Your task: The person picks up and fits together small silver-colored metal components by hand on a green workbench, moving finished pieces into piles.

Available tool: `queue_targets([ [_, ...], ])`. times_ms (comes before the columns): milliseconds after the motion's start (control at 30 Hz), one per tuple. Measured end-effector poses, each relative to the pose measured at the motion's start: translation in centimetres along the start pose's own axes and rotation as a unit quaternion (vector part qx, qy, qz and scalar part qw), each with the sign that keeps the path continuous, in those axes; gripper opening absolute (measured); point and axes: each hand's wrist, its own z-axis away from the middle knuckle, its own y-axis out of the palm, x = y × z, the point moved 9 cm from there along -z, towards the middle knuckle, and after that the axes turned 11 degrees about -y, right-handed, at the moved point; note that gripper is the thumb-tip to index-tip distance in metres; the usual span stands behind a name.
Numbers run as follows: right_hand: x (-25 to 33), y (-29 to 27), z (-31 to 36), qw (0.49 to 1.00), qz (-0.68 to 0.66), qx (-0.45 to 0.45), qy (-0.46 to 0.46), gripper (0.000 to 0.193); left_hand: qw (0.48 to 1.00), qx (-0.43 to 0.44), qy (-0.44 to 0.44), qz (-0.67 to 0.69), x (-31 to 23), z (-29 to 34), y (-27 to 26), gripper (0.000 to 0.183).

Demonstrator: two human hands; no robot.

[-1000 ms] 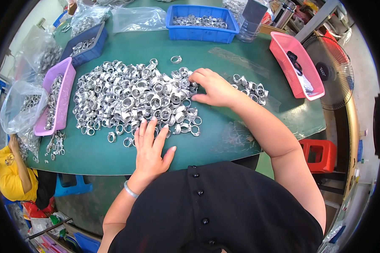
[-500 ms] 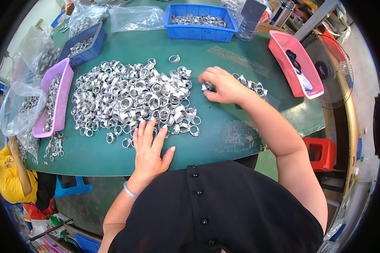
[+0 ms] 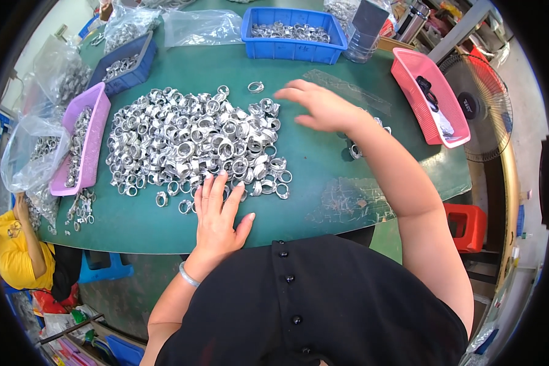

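Note:
A broad heap of small silvery metal rings with lugs (image 3: pixel 189 140) covers the left and middle of the green table (image 3: pixel 305 171). My left hand (image 3: pixel 218 222) rests with spread fingers at the heap's near edge, fingertips touching or just beside the rings. Over the table, right of the heap, my right hand (image 3: pixel 323 107) reaches toward the left with fingers stretched out and nothing visible in them. A single ring (image 3: pixel 256 87) lies apart behind the heap. Under and beside my right wrist is a smaller group of rings (image 3: pixel 355 150), largely hidden by the arm.
Blue bins (image 3: pixel 294 52) (image 3: pixel 141 74) and a purple basket (image 3: pixel 91 171) hold more rings. A pink basket (image 3: pixel 451 137) stands at the right, by a fan (image 3: pixel 500 110). Plastic bags (image 3: pixel 201 30) lie at the back. On the left sits a person in yellow (image 3: pixel 18 262).
My right hand has moved away from the smaller group, up and slightly left. Its fingers, earlier curled round a metal ring, are now stretched out. My left hand stays in place.

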Motion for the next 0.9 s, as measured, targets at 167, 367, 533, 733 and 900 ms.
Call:
queue_targets([
  [167,-0.7,2.3,-2.4,0.999,-0.05,-0.005,0.005,0.029,1.0,-0.002,0.003,0.003,0.0,0.0,-0.1,0.056],
  [367,-2.3,2.1,-0.6,0.998,-0.051,0.032,0.034,0.022,1.0,-0.003,0.0,-0.001,0.0,0.0,0.1,0.056],
  [533,-2.1,1.5,0.1,0.997,-0.064,0.024,0.046,0.021,1.0,-0.004,0.003,-0.001,-0.1,0.0,0.1,0.056],
  [733,-1.1,2.1,-0.1,0.998,0.025,0.053,-0.014,0.019,1.0,-0.004,0.004,0.0,-0.1,-0.2,0.0,0.056],
  [900,-5.5,0.7,4.3,0.928,0.147,0.309,0.15,0.017,1.0,-0.001,-0.004,0.001,0.0,-0.1,0.1,0.055],
])
